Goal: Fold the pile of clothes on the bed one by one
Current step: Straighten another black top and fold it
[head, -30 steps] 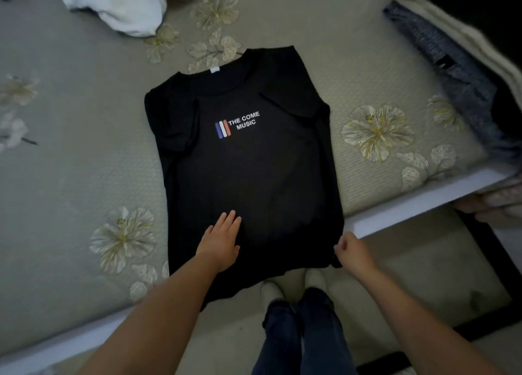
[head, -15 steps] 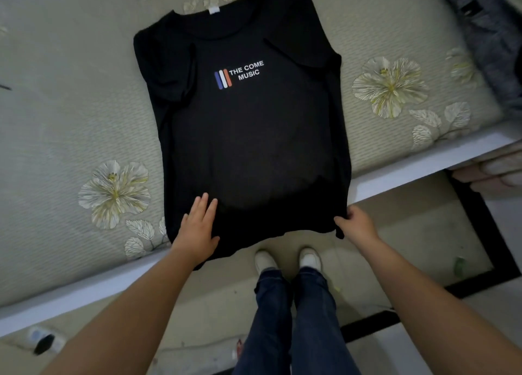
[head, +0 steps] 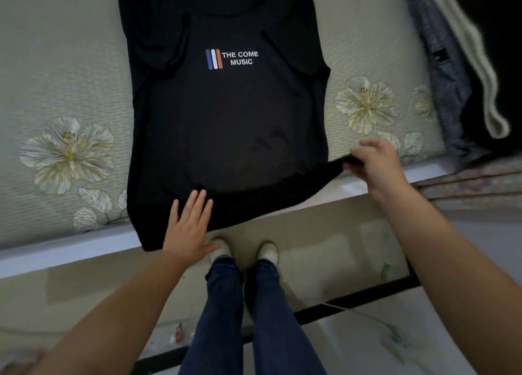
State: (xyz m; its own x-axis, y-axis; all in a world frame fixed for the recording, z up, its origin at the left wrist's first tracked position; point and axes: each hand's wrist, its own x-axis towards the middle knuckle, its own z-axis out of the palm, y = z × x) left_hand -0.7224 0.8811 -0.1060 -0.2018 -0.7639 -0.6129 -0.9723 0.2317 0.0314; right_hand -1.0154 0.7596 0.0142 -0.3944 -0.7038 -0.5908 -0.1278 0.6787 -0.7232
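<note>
A bed (head: 70, 250) with a white edge and a pale flower-printed cover is filling the upper view. Below it, a dim beige floor (head: 324, 250) is showing a dark stripe (head: 353, 298).

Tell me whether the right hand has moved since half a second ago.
Yes. The right hand, pinching the black T-shirt hem corner, has pulled it outward to the right, past the shirt's side edge toward the flower print.

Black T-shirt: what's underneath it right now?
The black T-shirt lies on the floral bedspread; its hem overhangs the bed's white edge. Anything beneath the fabric is hidden.
</note>
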